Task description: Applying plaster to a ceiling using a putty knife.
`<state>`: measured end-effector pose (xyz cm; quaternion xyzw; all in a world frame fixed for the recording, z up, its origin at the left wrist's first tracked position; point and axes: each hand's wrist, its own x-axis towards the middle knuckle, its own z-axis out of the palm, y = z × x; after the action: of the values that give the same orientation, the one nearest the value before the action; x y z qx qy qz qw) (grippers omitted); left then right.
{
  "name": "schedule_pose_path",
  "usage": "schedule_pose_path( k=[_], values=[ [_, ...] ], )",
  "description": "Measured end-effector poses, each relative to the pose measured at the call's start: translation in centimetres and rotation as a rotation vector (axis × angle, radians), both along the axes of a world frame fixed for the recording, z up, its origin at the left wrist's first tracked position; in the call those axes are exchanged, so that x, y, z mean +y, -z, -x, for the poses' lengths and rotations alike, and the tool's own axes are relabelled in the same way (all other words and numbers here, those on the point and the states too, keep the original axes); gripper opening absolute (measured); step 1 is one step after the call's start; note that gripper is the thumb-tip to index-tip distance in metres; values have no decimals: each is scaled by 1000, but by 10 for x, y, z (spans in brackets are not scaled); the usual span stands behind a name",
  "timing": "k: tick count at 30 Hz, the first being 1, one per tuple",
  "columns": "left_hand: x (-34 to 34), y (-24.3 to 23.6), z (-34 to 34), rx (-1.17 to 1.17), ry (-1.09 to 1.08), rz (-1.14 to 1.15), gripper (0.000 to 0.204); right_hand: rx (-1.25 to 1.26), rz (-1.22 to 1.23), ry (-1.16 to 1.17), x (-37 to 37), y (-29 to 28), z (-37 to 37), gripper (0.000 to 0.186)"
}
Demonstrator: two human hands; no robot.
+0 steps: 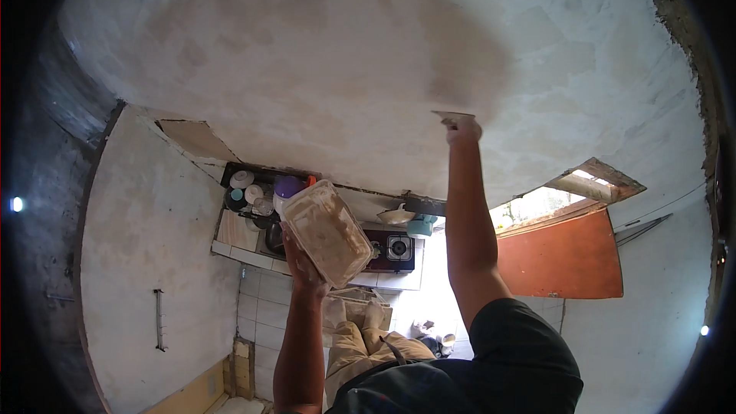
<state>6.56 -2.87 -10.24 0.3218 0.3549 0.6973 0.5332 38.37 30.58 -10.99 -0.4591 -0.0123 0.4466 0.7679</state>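
My left hand (303,264) grips a rectangular plastic tub (328,234) by its lower left side. Pale, putty-like smears coat the tub, which is tilted in front of my body. Higher up and to the right, my right hand (464,130) is closed around a thin flat scraper (454,113). Its blade lies at or very near the patchy whitish wall (345,77); I cannot tell whether it touches. A damp-looking darker patch or shadow spreads over the wall above the scraper.
Below the wall runs a tiled counter with a gas stove (399,248), stacked dishes (241,180) and a teal pot (421,226). An orange-red panel (563,253) hangs by a bright opening at right. My feet (374,314) are on a raised support.
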Motion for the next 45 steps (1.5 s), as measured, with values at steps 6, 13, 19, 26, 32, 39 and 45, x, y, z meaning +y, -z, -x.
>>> schedule_pose_path(
  k=[6,13,19,26,32,39,45],
  values=[
    [22,-1,-39,-84,51,57,69,-549,67,245,92,23,-5,11],
    [0,0,5,88,-97,128,77,-1134,11,-124,-41,-36,166,36],
    [-1,21,14,228,-208,86,79,-1645,-355,276,-55,-66,121,38],
    [-4,8,20,-8,-223,264,90,-2096,-165,21,-6,7,131,42],
    [7,17,13,208,-299,218,86,-1966,249,-320,-53,93,99,33],
    [5,49,34,397,-350,88,91,-2064,-156,342,-32,-69,93,43],
    [10,21,20,96,-205,86,90,-2090,-34,-55,-15,51,123,38]
  ],
)
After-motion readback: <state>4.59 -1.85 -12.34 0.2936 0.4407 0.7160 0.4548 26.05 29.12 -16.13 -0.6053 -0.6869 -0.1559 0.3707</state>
